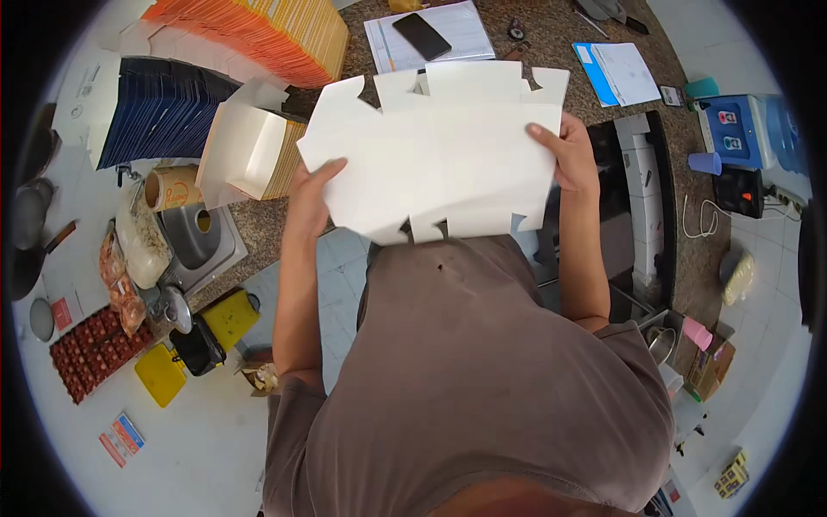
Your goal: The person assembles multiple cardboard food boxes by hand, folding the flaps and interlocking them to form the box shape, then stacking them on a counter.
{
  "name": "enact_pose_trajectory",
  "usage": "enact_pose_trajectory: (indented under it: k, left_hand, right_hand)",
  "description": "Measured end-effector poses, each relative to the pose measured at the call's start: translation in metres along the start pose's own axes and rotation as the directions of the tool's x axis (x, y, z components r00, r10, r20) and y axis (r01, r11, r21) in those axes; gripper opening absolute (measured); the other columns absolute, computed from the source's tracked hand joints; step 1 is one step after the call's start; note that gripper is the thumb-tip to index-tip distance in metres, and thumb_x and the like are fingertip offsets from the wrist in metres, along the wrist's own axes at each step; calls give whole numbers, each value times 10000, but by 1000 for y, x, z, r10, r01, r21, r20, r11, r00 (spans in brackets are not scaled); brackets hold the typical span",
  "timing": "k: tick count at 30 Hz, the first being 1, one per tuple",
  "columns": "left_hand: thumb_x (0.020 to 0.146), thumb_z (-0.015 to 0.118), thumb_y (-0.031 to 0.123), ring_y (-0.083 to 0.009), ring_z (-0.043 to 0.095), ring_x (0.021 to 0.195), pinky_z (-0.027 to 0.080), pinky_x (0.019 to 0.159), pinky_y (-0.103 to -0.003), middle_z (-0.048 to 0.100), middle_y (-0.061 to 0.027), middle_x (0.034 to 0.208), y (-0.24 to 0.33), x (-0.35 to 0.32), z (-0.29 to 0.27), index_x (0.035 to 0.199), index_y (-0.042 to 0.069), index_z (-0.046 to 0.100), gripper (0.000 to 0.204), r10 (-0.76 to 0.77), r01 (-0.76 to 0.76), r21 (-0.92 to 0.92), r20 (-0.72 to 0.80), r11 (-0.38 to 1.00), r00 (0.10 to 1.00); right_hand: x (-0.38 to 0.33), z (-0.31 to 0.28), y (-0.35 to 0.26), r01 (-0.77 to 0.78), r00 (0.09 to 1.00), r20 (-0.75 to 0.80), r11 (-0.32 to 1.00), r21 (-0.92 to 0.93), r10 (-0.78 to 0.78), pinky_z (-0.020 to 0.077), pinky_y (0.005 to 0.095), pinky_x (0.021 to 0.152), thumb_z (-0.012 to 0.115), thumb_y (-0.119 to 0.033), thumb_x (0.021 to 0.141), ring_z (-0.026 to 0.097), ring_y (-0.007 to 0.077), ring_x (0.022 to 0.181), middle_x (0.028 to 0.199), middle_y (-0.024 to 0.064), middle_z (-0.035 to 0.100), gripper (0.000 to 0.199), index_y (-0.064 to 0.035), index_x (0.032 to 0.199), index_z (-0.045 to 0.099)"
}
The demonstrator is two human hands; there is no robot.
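A flat white die-cut cardboard box blank [439, 155] with notched flaps spans the space in front of my body. My left hand [310, 196] grips its left edge, thumb on the upper face and the other fingers hidden beneath. At the right edge my right hand [572, 155] pinches it the same way, with the thumb on top. To the left of the blank, folded cardboard boxes [289, 159] stand nested in a row, the front one opening toward me with a pale inside.
Tall stacks of orange-yellow cartons [284, 39] and dark blue cartons [159, 112] rise at the far left. A phone [422, 35] lies on papers on the granite counter [551, 30]. A sink [194, 237] is at left, a black stove [607, 189] at right.
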State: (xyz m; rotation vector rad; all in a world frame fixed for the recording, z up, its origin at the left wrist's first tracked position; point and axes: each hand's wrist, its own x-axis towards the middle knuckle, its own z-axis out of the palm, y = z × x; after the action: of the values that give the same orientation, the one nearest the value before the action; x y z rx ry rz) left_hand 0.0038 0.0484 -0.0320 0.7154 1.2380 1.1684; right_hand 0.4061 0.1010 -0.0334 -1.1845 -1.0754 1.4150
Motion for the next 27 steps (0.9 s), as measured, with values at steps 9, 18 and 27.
enact_pose_trajectory:
  k: [9, 18, 27]
  left_hand:
    - [1088, 624, 249, -255, 643, 1290, 581, 992, -430, 635, -144, 1411, 13, -28, 95, 1432, 4, 515, 436, -54, 234, -645, 285, 728, 957]
    - [1128, 514, 145, -177, 664, 1223, 569, 1062, -375, 669, -60, 1316, -5, -28, 140, 1399, 85, 532, 278, 93, -18, -708, 68, 706, 993]
    - [1161, 442, 253, -173, 639, 1241, 547, 1069, -372, 642, -61, 1324, -9, -49, 146, 1407, 91, 503, 302, 181, -68, -701, 89, 709, 980]
  right_hand:
    - [-55, 80, -53, 876, 476, 787, 127, -466, -394, 469, 536, 1164, 696, -42, 872, 593, 396, 1370, 1469, 116, 643, 440, -139, 1299, 745]
    - [-64, 109, -23, 562, 826, 297, 730, -389, -479, 581, 462, 1007, 609, 42, 943, 623, 461, 1293, 1600, 276, 456, 529, -37, 1465, 576]
    - [-48, 108, -16, 745, 667, 501, 517, -422, -552, 610, 443, 924, 762, -52, 906, 655, 399, 1178, 1421, 233, 516, 558, -98, 1448, 638]
